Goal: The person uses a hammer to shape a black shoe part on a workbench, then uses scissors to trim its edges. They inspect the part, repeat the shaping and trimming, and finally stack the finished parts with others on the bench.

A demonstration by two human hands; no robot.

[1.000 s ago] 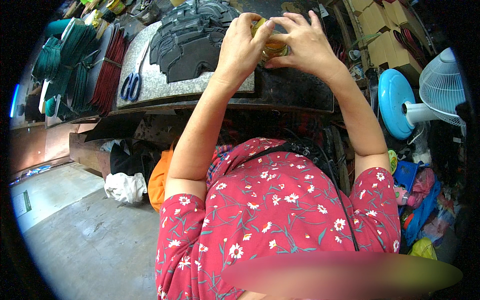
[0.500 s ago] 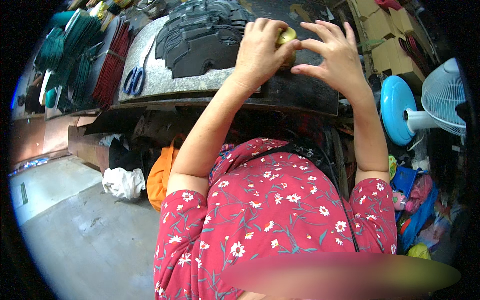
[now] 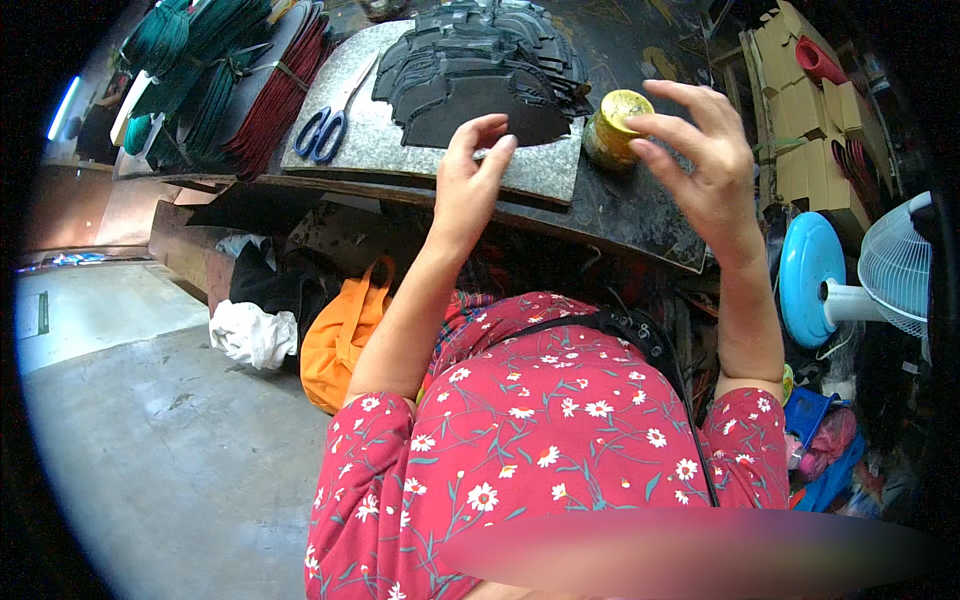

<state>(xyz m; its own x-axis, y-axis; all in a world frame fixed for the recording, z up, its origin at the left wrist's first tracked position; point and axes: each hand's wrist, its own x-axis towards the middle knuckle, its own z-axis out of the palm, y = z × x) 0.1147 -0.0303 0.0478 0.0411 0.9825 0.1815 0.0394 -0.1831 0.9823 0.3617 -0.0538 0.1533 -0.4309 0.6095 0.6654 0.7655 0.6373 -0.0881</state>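
Note:
A yellow-rimmed jar (image 3: 606,142) with a mottled yellowish top stands on the dark worktop. My right hand (image 3: 708,165) is beside it, fingers spread and apart, with the fingertips overlapping the jar's right edge; whether they touch it is unclear. In front of a stack of black cut-out sheets (image 3: 470,110), my left hand (image 3: 468,185) is raised with its fingers curled toward the thumb. A small pale spot shows between them, too small to name. The sheets lie on a speckled grey board (image 3: 545,175).
Dark-handled scissors (image 3: 322,135) lie on the board's left side. Bundles of green strips (image 3: 190,80) and dark red strips (image 3: 275,115) sit farther left. Cardboard boxes (image 3: 800,130) and a blue-and-white fan (image 3: 815,280) stand at the right. An orange bag (image 3: 340,345) hangs below the worktop.
My left hand has come away from the jar, moving left and nearer. My right hand remains by the jar. The view has shifted, so the worktop things appear farther right.

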